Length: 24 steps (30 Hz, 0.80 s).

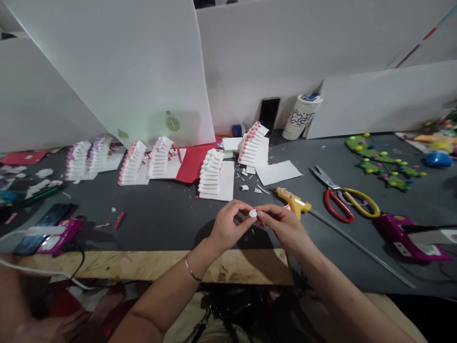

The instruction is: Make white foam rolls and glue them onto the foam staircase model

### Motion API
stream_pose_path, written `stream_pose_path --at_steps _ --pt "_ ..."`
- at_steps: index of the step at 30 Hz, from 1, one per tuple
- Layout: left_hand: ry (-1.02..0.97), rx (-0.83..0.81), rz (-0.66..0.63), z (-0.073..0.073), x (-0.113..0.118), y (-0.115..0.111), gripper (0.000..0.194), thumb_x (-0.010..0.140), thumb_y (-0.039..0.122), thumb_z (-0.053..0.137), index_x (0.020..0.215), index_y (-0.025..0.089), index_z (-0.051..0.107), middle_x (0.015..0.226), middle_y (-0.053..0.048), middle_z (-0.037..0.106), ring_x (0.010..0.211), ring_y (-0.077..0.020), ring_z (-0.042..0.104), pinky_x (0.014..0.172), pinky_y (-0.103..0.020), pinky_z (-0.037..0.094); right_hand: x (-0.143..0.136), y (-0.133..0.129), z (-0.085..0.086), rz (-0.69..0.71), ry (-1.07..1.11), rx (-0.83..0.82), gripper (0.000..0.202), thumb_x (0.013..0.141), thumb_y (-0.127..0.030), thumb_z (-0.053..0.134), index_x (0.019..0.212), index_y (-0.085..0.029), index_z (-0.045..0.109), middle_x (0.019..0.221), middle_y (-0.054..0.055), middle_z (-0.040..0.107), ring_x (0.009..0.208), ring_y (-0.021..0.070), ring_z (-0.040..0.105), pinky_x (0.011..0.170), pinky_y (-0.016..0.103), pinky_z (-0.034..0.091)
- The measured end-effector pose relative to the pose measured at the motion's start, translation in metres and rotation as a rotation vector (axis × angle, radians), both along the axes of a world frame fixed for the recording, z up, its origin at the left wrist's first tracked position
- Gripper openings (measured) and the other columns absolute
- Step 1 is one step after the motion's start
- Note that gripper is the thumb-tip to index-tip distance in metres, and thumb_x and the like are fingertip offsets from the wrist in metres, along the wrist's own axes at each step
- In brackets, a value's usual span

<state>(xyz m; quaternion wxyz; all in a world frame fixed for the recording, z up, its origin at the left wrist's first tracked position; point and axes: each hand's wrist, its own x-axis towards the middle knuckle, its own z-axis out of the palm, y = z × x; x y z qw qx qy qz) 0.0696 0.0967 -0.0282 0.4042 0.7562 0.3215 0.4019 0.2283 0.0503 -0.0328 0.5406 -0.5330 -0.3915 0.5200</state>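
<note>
Between the fingertips of both hands is a small round white piece [253, 213], perhaps paper or foam; its exact kind I cannot make out. My left hand [230, 223] pinches it from the left, and my right hand [282, 226] from the right. Both hands are above the dark table near its front edge. Beyond them stands a row of white sticks with rounded white tips [211, 174] on a white card [227, 181]. A yellow glue gun [293, 201] lies just past my right hand, with a long clear glue stick [360, 250] running from it.
Scissors with red and yellow handles [337, 205] lie at right, near a magenta power strip [403, 233]. Behind stand a patterned cup [302, 116], a phone [269, 114] and pink-tipped stick rows [130, 164]. White paper scraps [244, 187] litter the middle. Another person's hand [53, 326] shows at lower left.
</note>
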Motion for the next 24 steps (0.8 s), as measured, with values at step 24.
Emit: stream_pose_path --at_steps 24 --pt "-0.381 -0.298 0.118 -0.010 0.011 -0.008 0.025 0.075 0.037 0.071 0.084 0.016 0.062 0.093 -0.008 0.068 0.079 -0.0150 0.064 0.071 -0.027 0.054 -0.030 -0.001 0.000 -0.012 0.415 -0.099 0.034 0.059 -0.046 0.083 0.074 -0.020 0.069 0.064 -0.002 0.062 0.054 0.0095 0.051 0.055 0.024 0.045"
